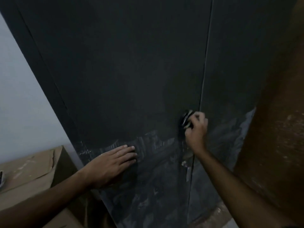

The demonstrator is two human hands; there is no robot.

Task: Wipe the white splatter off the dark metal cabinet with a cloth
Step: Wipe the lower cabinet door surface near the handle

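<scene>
Left hand (113,163) lies flat — fingers straight — on the cabinet (125,71) over white splatter (153,142); right hand (195,129) has its grip closed round a dark cloth (185,119) at the door seam

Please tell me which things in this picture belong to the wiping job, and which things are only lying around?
Belong to the job:
- cabinet, dark, with white splatter low on its doors
- cloth, gripped by the right hand near the door seam
- left hand, flat on the left door

Only lying around:
- cardboard boxes, left of the cabinet
- brown surface at right
</scene>
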